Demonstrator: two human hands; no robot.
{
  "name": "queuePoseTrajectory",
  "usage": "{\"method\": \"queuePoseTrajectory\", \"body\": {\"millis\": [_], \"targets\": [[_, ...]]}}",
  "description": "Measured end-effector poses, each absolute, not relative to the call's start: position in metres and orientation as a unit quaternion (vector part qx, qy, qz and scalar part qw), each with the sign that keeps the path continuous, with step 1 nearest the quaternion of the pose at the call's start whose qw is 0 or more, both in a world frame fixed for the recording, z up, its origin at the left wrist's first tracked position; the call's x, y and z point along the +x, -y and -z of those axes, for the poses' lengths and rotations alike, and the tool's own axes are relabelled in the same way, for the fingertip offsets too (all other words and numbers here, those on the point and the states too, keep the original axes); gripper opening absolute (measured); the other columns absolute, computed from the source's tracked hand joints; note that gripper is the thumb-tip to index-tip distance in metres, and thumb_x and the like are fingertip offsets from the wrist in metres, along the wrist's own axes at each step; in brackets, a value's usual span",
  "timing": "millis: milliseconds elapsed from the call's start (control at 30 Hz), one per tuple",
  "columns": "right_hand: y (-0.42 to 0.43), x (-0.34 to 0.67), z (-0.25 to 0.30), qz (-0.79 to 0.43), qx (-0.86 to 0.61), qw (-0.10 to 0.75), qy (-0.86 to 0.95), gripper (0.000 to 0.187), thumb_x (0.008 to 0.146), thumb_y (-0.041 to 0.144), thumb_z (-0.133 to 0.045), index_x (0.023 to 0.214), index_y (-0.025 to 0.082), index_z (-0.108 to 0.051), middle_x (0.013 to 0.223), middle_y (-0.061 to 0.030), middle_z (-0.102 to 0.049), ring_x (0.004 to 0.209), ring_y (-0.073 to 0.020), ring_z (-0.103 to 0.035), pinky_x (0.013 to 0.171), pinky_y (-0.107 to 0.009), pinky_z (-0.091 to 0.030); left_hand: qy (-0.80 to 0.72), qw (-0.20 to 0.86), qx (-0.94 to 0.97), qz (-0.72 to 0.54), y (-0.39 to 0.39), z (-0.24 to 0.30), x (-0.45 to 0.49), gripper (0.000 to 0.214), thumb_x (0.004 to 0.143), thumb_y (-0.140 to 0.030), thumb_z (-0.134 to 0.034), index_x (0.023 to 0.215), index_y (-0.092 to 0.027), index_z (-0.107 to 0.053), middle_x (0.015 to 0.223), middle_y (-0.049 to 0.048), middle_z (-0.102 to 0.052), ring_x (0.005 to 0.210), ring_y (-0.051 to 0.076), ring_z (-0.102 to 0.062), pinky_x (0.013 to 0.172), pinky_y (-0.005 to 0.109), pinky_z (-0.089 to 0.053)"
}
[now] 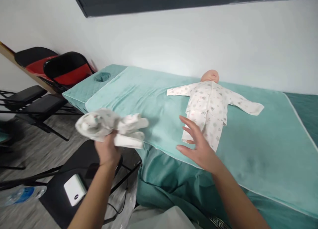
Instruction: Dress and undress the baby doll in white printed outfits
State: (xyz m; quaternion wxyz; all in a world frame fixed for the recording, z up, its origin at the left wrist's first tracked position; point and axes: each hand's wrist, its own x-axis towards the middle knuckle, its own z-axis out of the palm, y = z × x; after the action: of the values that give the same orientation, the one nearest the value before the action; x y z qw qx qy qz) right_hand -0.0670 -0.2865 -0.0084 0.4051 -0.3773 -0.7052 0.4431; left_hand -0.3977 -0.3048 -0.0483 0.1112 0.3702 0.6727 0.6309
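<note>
My left hand (108, 150) is closed around a bunched white printed baby garment (103, 123), with loose cloth ends hanging out to the right. It is held up near the left front edge of the bed, and its exact kind is hard to make out in the blur. My right hand (197, 144) has its fingers spread and holds nothing, hovering over the legs of a baby doll (210, 76). The doll lies on its back, dressed in a white patterned top (207, 96) with both sleeves stretched out and matching trousers (214, 131).
A teal sheet (258, 146) covers the long bed, which has a face hole (102, 77) at its far left end. Black and red folding chairs (71, 68) stand at left. On a nearer chair lie a white device (75, 190) and a plastic bottle (26, 194).
</note>
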Motion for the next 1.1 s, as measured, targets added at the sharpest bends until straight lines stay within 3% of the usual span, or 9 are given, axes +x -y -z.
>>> {"method": "queuePoseTrajectory", "body": {"millis": [67, 100, 167, 267, 400, 667, 800, 967, 1100], "targets": [[0.279, -0.088, 0.008, -0.447, -0.345, 0.401, 0.722, 0.098, 0.083, 0.043, -0.080, 0.161, 0.041, -0.021, 0.170, -0.0028, -0.019, 0.157, -0.0291, -0.023, 0.126, -0.054, -0.030, -0.626, 0.185, 0.371, -0.660, 0.292, 0.045, -0.339, 0.034, 0.073, -0.033, -0.073, 0.103, -0.018, -0.068, 0.098, 0.0041, -0.074, 0.107, 0.025, -0.069, 0.096, 0.042, -0.058], [0.276, -0.093, 0.009, -0.458, -0.334, 0.401, 0.720, 0.105, 0.081, 0.044, -0.083, 0.162, 0.040, -0.016, 0.171, -0.0029, -0.015, 0.158, -0.0290, -0.019, 0.127, -0.054, -0.030, -0.572, 0.286, 0.355, -0.682, 0.288, 0.043, -0.311, 0.042, 0.072, -0.034, -0.076, 0.111, -0.019, -0.068, 0.105, 0.0055, -0.076, 0.106, 0.025, -0.070, 0.094, 0.039, -0.059], [0.272, -0.093, 0.012, -0.482, -0.323, 0.408, 0.705, 0.111, 0.080, 0.042, -0.084, 0.163, 0.038, -0.011, 0.171, -0.0036, -0.017, 0.157, -0.0287, -0.022, 0.125, -0.053, -0.034, -0.485, 0.444, 0.346, -0.669, 0.284, 0.036, -0.260, 0.054, 0.067, -0.035, -0.084, 0.116, -0.018, -0.069, 0.112, 0.0079, -0.077, 0.108, 0.026, -0.072, 0.092, 0.037, -0.060], [0.274, -0.078, 0.012, -0.468, -0.337, 0.449, 0.683, 0.104, 0.081, 0.035, -0.082, 0.162, 0.036, -0.017, 0.168, -0.0027, -0.026, 0.154, -0.0270, -0.030, 0.124, -0.051, -0.036, -0.396, 0.584, 0.342, -0.620, 0.280, 0.023, -0.211, 0.055, 0.075, -0.034, -0.081, 0.126, -0.020, -0.067, 0.128, 0.0084, -0.073, 0.118, 0.026, -0.069, 0.101, 0.038, -0.057], [0.279, -0.056, 0.011, -0.356, -0.424, 0.524, 0.647, 0.080, 0.083, 0.024, -0.074, 0.153, 0.034, -0.037, 0.160, -0.0015, -0.040, 0.152, -0.0263, -0.035, 0.126, -0.050, -0.034, -0.347, 0.674, 0.343, -0.554, 0.275, 0.016, -0.183, 0.056, 0.079, -0.032, -0.079, 0.132, -0.021, -0.065, 0.135, 0.0084, -0.069, 0.124, 0.027, -0.067, 0.109, 0.042, -0.053], [0.274, -0.010, 0.008, -0.317, -0.488, 0.570, 0.580, 0.064, 0.077, 0.029, -0.078, 0.137, 0.030, -0.055, 0.140, -0.0042, -0.061, 0.129, -0.0276, -0.059, 0.111, -0.049, -0.050, -0.355, 0.652, 0.506, -0.440, 0.271, 0.010, -0.167, 0.049, 0.086, -0.038, -0.074, 0.132, -0.024, -0.065, 0.137, 0.0055, -0.067, 0.134, 0.026, -0.059, 0.117, 0.043, -0.046], [0.272, 0.028, 0.002, -0.338, -0.507, 0.555, 0.567, 0.065, 0.076, 0.029, -0.079, 0.137, 0.027, -0.057, 0.130, -0.0054, -0.067, 0.115, -0.0275, -0.066, 0.097, -0.046, -0.057, -0.357, 0.587, 0.593, -0.420, 0.265, 0.010, -0.171, 0.043, 0.087, -0.039, -0.073, 0.127, -0.023, -0.068, 0.135, 0.0085, -0.067, 0.127, 0.027, -0.062, 0.104, 0.039, -0.056], [0.260, 0.080, -0.009, -0.275, -0.516, 0.660, 0.471, 0.057, 0.067, 0.020, -0.079, 0.121, 0.020, -0.062, 0.120, -0.0091, -0.068, 0.099, -0.0227, -0.068, 0.083, -0.036, -0.057, -0.398, 0.572, 0.567, -0.440, 0.259, 0.013, -0.177, 0.034, 0.089, -0.044, -0.069, 0.117, -0.023, -0.071, 0.112, 0.0066, -0.073, 0.099, 0.021, -0.071, 0.078, 0.031, -0.061], [0.256, 0.126, -0.024, -0.194, -0.536, 0.723, 0.390, 0.055, 0.061, 0.013, -0.077, 0.113, 0.015, -0.061, 0.109, -0.0095, -0.067, 0.091, -0.0186, -0.066, 0.081, -0.032, -0.053, -0.431, 0.551, 0.542, -0.467, 0.258, 0.021, -0.189, 0.026, 0.090, -0.042, -0.068, 0.108, -0.023, -0.073, 0.112, 0.0058, -0.074, 0.094, 0.017, -0.072, 0.081, 0.030, -0.060]]}}
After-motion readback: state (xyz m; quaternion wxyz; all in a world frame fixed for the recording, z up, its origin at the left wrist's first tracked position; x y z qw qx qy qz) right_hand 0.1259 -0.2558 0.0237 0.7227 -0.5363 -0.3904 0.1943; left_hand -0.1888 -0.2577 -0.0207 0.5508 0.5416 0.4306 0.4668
